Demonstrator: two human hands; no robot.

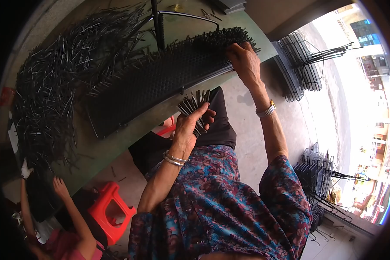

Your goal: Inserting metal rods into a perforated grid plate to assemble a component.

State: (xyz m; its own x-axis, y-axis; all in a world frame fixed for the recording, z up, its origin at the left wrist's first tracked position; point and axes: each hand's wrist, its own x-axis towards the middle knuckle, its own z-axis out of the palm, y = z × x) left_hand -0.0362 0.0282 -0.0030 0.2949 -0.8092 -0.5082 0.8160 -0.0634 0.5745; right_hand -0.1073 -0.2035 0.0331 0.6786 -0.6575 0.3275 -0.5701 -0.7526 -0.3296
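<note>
My left hand point(189, 123) is closed round a bundle of thin dark rods point(190, 103), their ends fanned out above the fingers. It is just off the table's near edge, over my lap. A long black perforated rack point(138, 91) lies slantwise along that edge. Many rods point(212, 40) stand upright in its far rows and crowd its right end, while rows of bare holes show nearer me. At the right end my right hand point(246, 63) has its fingers bent and pinched down among the rods. Whatever its fingertips grip is hidden.
A big heap of loose dark rods point(56, 82) covers the left of the green table point(130, 125). Behind the rack rises a black metal frame point(158, 26). A co-worker's hands point(60, 187) are at lower left, near a red stool point(110, 212). Wire racks point(305, 65) stand at right.
</note>
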